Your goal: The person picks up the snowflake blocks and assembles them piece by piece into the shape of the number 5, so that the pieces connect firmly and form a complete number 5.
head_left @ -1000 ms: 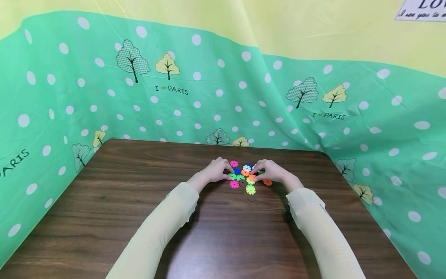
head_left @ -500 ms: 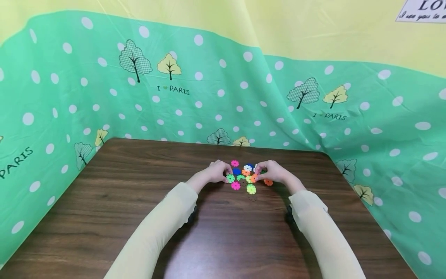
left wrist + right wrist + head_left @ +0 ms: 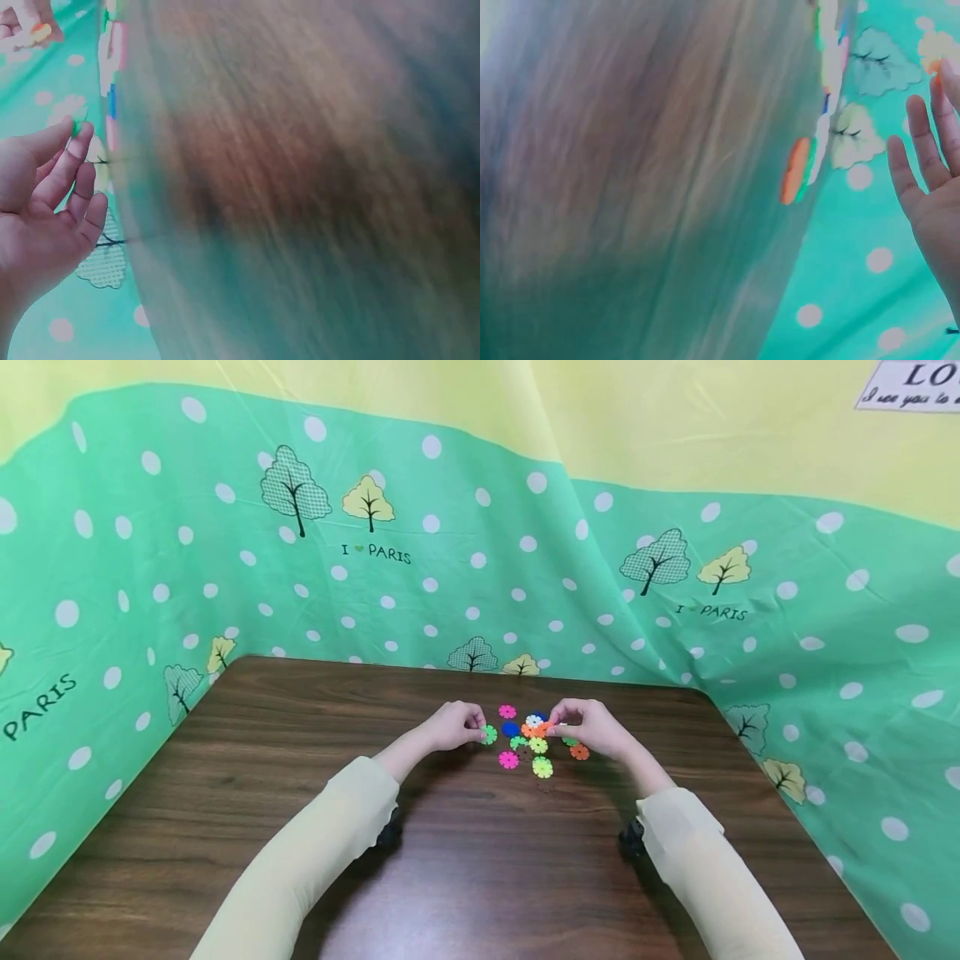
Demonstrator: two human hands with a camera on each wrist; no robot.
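Note:
In the head view, my left hand (image 3: 453,727) pinches a green snowflake disc (image 3: 490,734) between thumb and fingertips, at the left side of a loose group of discs. The left wrist view shows only a sliver of that green disc (image 3: 77,128) at the fingertips. My right hand (image 3: 594,727) pinches an orange snowflake disc (image 3: 543,729) over the group's right side; in the right wrist view its other fingers spread out. Around the hands lie a blue disc (image 3: 510,729), a white disc (image 3: 534,721), a yellow disc (image 3: 538,745) and a small green disc (image 3: 518,742).
Pink discs lie behind (image 3: 507,712) and in front (image 3: 508,760) of the group. A yellow-green disc (image 3: 542,767) is nearest the person, and another orange disc (image 3: 580,752) sits below the right hand. The brown wooden table (image 3: 480,860) meets a green dotted curtain (image 3: 420,568).
My left hand has lifted the green disc and drawn it leftward, away from the group. My right hand has raised the orange disc slightly, off the yellow one.

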